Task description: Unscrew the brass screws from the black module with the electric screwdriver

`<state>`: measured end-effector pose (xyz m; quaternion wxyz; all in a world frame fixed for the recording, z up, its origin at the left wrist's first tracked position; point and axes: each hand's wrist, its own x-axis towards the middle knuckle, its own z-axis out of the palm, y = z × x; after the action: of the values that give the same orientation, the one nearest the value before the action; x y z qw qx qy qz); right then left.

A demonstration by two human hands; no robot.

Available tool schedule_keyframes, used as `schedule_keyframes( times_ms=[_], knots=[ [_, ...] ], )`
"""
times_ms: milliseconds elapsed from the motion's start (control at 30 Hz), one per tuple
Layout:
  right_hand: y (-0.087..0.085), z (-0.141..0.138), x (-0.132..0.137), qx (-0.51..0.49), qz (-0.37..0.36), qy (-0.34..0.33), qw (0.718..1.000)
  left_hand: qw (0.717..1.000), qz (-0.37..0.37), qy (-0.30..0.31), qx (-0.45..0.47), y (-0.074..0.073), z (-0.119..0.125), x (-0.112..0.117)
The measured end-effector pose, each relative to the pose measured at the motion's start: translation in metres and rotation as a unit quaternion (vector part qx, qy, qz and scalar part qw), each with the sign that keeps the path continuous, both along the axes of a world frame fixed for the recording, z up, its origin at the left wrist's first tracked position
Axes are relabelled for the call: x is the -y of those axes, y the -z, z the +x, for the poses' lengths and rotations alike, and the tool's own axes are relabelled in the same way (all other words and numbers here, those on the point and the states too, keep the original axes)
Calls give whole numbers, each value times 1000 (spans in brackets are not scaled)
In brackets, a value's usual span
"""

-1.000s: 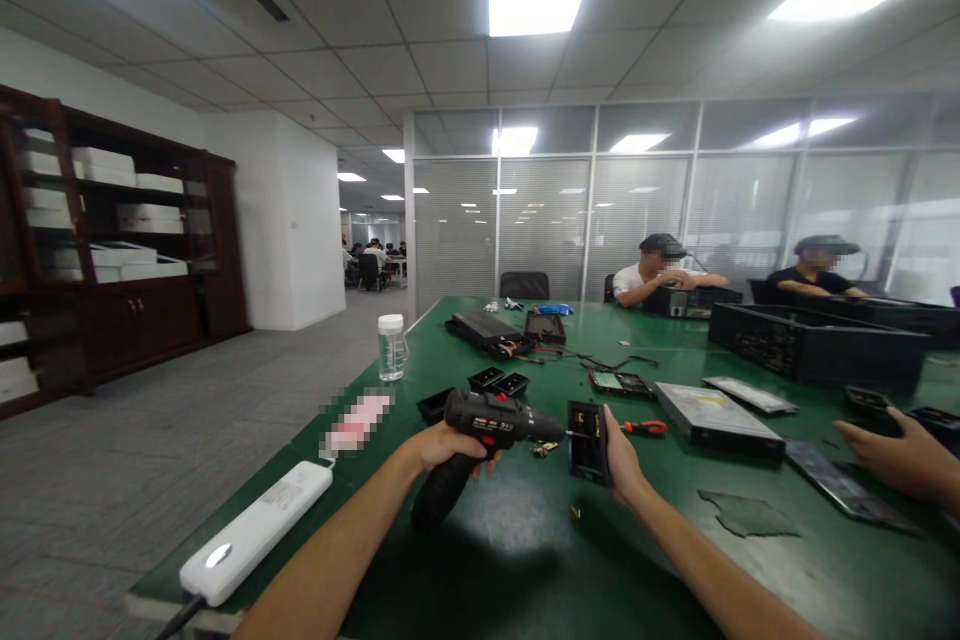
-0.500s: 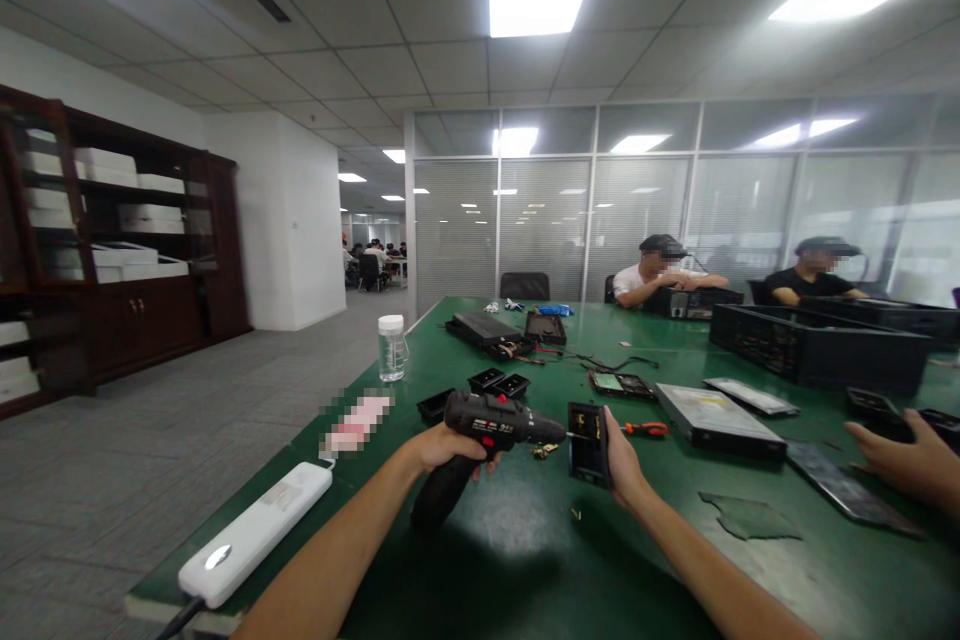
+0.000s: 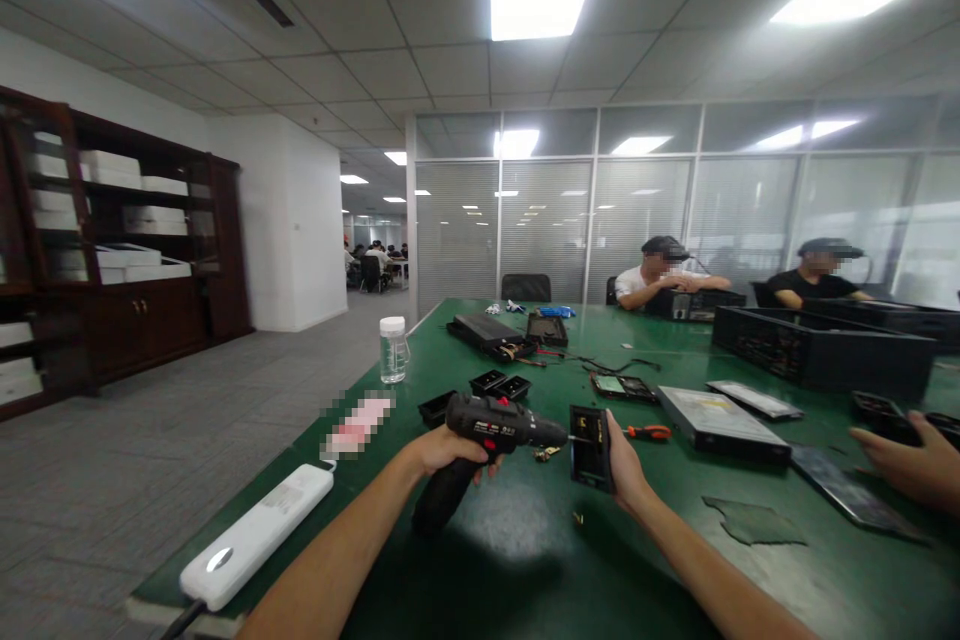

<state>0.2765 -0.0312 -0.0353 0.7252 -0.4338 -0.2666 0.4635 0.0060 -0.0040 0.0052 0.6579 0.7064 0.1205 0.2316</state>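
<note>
My left hand (image 3: pixel 442 449) is closed round the grip of a black cordless screwdriver (image 3: pixel 480 440) with red markings. Its bit points right and meets a small black rectangular part (image 3: pixel 589 446). That part stands upright on its edge on the green table (image 3: pixel 525 560). My right hand (image 3: pixel 624 465) grips the part from its right side. A few small brass screws (image 3: pixel 544 454) lie on the table just below the bit, and one more screw (image 3: pixel 577 519) lies nearer to me.
A white power strip (image 3: pixel 255 535) lies at the near left edge, a clear bottle (image 3: pixel 392 349) further back. Black trays (image 3: pixel 498 384), an orange-handled screwdriver (image 3: pixel 646 432), a disc drive (image 3: pixel 721 420) and computer cases (image 3: pixel 817 352) lie beyond. Another person's hand (image 3: pixel 904 460) reaches in at right; two people sit at the far end.
My hands, the screwdriver and the part stay where they were. The other person's hand at the right has drawn back a little toward the right edge.
</note>
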Motion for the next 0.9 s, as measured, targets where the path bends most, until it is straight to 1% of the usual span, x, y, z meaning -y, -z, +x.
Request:
schedule_keyframes(
  times_ms=[33,100,367,533,733,900],
  knots=[
    [0,0,1,-10,-22,-56,998,1000,2,1,1,0,0,0],
    [-1,2,2,-21,-38,-88,995,1000,5,4,6,0,0,1],
    [0,4,0,-36,-55,-82,994,1000,9,-10,-2,0,-1,1],
    [0,3,1,-39,-49,-89,994,1000,12,-13,-9,-1,-1,3],
    [0,3,1,-33,-54,-100,993,999,30,-11,-7,-1,-1,3],
    [3,4,-2,-28,-60,-98,993,999,45,-16,-15,-4,-1,4]
  ],
)
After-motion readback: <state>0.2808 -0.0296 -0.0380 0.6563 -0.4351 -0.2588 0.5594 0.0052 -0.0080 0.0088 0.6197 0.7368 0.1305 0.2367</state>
